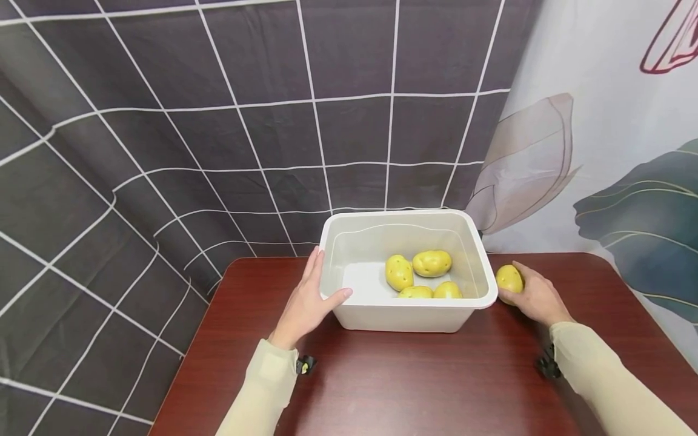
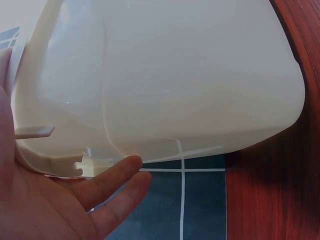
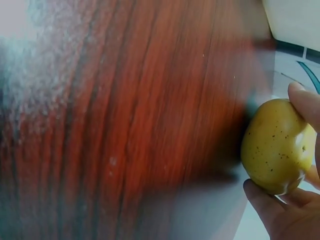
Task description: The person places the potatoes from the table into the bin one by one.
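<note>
A white plastic bin (image 1: 403,316) stands on the table with several yellow potatoes (image 1: 432,263) inside, gathered toward its right half. At its left end, my left hand (image 1: 305,303) holds the rim, thumb over the front left corner and fingers along the outer side. The left wrist view shows two fingers (image 2: 117,182) reaching under the rim beside the bin wall (image 2: 200,75). To the right of the bin, my right hand (image 1: 537,297) grips another potato (image 1: 509,278) between thumb and fingers. Close up, this potato (image 3: 275,145) is speckled and sits low over the table.
The dark red wooden table (image 1: 414,381) extends in front of the bin and to both sides. Behind it hangs a dark cloth (image 1: 349,133) with a white grid. A pale curtain (image 1: 605,121) with leaf prints hangs at the right.
</note>
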Demonstrator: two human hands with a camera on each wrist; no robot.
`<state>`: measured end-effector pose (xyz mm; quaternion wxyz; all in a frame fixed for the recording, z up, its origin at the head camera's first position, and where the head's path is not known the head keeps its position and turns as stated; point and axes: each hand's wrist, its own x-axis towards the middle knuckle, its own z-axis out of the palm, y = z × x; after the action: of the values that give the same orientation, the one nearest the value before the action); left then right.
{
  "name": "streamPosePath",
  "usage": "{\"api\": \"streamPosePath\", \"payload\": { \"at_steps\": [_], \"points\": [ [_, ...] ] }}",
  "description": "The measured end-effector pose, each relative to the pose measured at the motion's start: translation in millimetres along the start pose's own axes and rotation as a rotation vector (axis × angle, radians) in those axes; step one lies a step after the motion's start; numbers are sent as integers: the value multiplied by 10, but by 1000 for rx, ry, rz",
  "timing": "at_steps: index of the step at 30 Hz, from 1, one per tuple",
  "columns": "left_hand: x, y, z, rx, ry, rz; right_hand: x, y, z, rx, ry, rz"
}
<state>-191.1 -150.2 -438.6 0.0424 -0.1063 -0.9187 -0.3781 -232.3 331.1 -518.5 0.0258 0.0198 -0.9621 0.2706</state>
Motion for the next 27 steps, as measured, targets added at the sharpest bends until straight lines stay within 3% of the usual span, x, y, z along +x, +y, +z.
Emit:
{"api": "streamPosePath", "payload": {
  "at_steps": [8, 27],
  "points": [
    [3, 5, 5, 6, 4, 0, -25, -12, 14, -17, 60, -11],
    [-1, 6, 0, 4, -6, -13, -135, -16, -87, -19, 72, -9]
  ]
}}
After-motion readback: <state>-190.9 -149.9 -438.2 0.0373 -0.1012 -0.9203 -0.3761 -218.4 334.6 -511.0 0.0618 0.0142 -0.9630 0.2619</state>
